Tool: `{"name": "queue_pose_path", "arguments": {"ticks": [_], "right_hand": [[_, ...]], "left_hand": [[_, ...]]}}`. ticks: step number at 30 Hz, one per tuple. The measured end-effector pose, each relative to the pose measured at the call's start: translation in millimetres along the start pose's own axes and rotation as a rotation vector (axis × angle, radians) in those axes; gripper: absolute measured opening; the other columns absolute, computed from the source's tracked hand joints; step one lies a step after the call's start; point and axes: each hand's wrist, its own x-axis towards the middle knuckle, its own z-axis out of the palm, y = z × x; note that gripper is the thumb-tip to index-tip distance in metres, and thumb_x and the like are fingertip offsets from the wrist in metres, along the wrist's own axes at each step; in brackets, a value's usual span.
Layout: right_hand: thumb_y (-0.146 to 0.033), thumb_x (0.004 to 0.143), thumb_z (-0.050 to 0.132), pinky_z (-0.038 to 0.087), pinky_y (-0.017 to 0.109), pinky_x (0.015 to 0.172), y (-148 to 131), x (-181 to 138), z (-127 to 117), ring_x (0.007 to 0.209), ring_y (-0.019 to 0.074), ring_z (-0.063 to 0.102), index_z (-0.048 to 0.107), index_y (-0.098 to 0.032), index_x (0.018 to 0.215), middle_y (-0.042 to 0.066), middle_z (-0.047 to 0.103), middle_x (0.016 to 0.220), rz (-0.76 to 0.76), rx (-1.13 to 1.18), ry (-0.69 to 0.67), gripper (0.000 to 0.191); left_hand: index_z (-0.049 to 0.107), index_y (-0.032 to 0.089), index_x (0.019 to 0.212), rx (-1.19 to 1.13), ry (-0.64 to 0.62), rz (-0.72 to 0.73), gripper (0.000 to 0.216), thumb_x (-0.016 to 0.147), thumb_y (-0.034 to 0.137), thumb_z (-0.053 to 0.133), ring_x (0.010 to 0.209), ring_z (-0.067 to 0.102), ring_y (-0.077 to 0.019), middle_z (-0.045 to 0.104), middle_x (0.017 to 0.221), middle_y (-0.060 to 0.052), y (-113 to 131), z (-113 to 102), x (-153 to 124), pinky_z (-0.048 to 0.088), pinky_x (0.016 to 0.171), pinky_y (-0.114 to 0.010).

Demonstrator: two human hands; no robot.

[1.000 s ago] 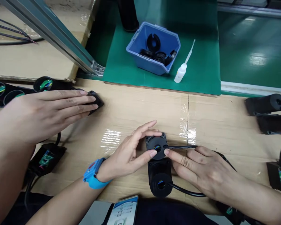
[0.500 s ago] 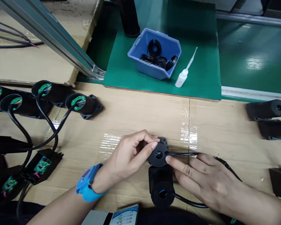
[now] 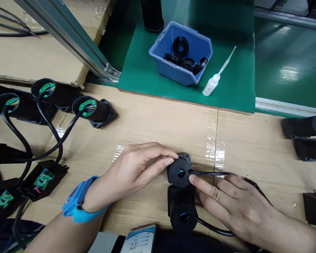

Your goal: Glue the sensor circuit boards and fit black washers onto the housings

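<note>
A round black end cap (image 3: 180,175) with a central hole sits on a black motor-like housing, and coloured wires show in the hole. A black cable (image 3: 210,173) leaves its right side. My left hand (image 3: 137,168) is at the cap's upper left edge; its fingers are stretched out, thumb apart from forefinger. My right hand (image 3: 231,200) lies with the forefinger outstretched, its tip against the cap's right edge just below the cable. The right thumb is hidden. Directly below stands a second capped black housing (image 3: 183,207), its cable running under my right hand.
A blue bin (image 3: 173,72) of black slotted rings and a white dropper bottle (image 3: 212,84) stand on the green mat (image 3: 231,95). Several open black housings (image 3: 94,112) with cables and circuit boards (image 3: 43,178) lie left. More black housings (image 3: 304,126) are at right. A metal post (image 3: 76,42) slants at upper left.
My left hand has drawn back slightly to the left, and its thumb has slid off the cap's top face. My right forefinger stays at the cap's edge. The view has shifted a little.
</note>
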Motion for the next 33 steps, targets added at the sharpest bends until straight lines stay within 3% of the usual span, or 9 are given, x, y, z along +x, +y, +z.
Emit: {"name": "queue_pose_path", "arguments": {"ticks": [5, 9, 14, 17, 20, 25, 28, 30, 33], "right_hand": [[-0.009, 0.094, 0.047, 0.039, 0.037, 0.078, -1, 0, 1, 0.084, 0.0189, 0.054, 0.069, -0.017, 0.107, 0.008, 0.059, 0.151, -0.009, -0.006, -0.012, 0.027], [-0.008, 0.094, 0.046, 0.039, 0.037, 0.078, -1, 1, 0, 0.083, 0.0186, 0.053, 0.070, -0.017, 0.106, 0.008, 0.059, 0.151, -0.009, -0.009, -0.014, 0.028], [-0.005, 0.095, 0.044, 0.041, 0.037, 0.079, -1, 0, -1, 0.083, 0.0180, 0.054, 0.070, -0.018, 0.105, 0.006, 0.060, 0.150, -0.003, -0.032, -0.008, 0.031], [-0.005, 0.097, 0.044, 0.042, 0.036, 0.079, 0, 0, 0, 0.083, 0.0178, 0.056, 0.071, -0.018, 0.106, 0.006, 0.060, 0.150, -0.011, -0.036, -0.007, 0.031], [-0.005, 0.097, 0.043, 0.043, 0.035, 0.078, 1, 1, 0, 0.083, 0.0177, 0.057, 0.071, -0.018, 0.106, 0.006, 0.062, 0.148, -0.014, -0.030, 0.001, 0.033], [-0.005, 0.098, 0.041, 0.045, 0.034, 0.080, 0, 2, -2, 0.084, 0.0172, 0.058, 0.072, -0.018, 0.106, 0.005, 0.063, 0.147, -0.013, -0.042, 0.005, 0.034], [-0.005, 0.098, 0.042, 0.045, 0.035, 0.083, -1, 0, -2, 0.088, 0.0177, 0.060, 0.071, -0.018, 0.109, 0.006, 0.059, 0.152, -0.008, -0.050, -0.015, 0.033], [-0.005, 0.097, 0.044, 0.045, 0.035, 0.083, -1, -2, -1, 0.090, 0.0181, 0.060, 0.070, -0.018, 0.110, 0.006, 0.056, 0.155, -0.008, -0.049, -0.029, 0.032], [-0.004, 0.096, 0.045, 0.045, 0.036, 0.081, -1, -4, 0, 0.090, 0.0185, 0.060, 0.070, -0.017, 0.108, 0.007, 0.055, 0.155, -0.016, -0.044, -0.028, 0.031]], "left_hand": [[0.070, 0.021, 0.106, 0.124, 0.001, 0.059, 0.010, 0.099, 0.026, 0.064, 0.078, 0.073, -0.0132, 0.078, 0.094, 0.000, 10, 4, 1, 0.056, 0.072, -0.023], [0.064, 0.018, 0.097, 0.303, 0.015, 0.084, 0.010, 0.102, 0.021, 0.056, 0.079, 0.068, -0.0153, 0.073, 0.090, -0.001, 14, 12, 2, 0.051, 0.074, -0.027], [0.053, 0.019, 0.081, 0.525, 0.114, -0.028, 0.027, 0.104, 0.020, 0.039, 0.065, 0.054, -0.0180, 0.056, 0.073, -0.002, 2, 14, 8, 0.042, 0.065, -0.032], [0.044, 0.021, 0.070, 0.354, 0.067, -0.043, 0.037, 0.107, 0.027, 0.041, 0.058, 0.047, -0.0144, 0.048, 0.065, 0.002, -2, 10, 11, 0.038, 0.061, -0.029], [0.047, 0.020, 0.074, 0.194, -0.057, 0.008, 0.037, 0.107, 0.036, 0.047, 0.063, 0.049, -0.0127, 0.052, 0.070, 0.003, 3, 10, 15, 0.037, 0.060, -0.026], [0.047, 0.020, 0.075, 0.111, -0.220, 0.049, 0.036, 0.109, 0.032, 0.040, 0.060, 0.047, -0.0115, 0.051, 0.068, 0.004, 6, 17, 26, 0.035, 0.059, -0.026], [0.049, 0.020, 0.074, 0.145, -0.122, -0.072, 0.035, 0.108, 0.030, 0.042, 0.055, 0.046, -0.0111, 0.050, 0.064, 0.005, -1, 20, 31, 0.034, 0.056, -0.026], [0.057, 0.020, 0.081, 0.130, -0.046, -0.118, 0.029, 0.106, 0.028, 0.045, 0.060, 0.054, -0.0119, 0.058, 0.069, 0.004, -7, 21, 30, 0.040, 0.059, -0.025], [0.068, 0.020, 0.107, -0.075, -0.038, -0.114, 0.018, 0.104, 0.028, 0.052, 0.089, 0.071, -0.0149, 0.075, 0.102, -0.003, -14, 15, 24, 0.054, 0.077, -0.025]]}}
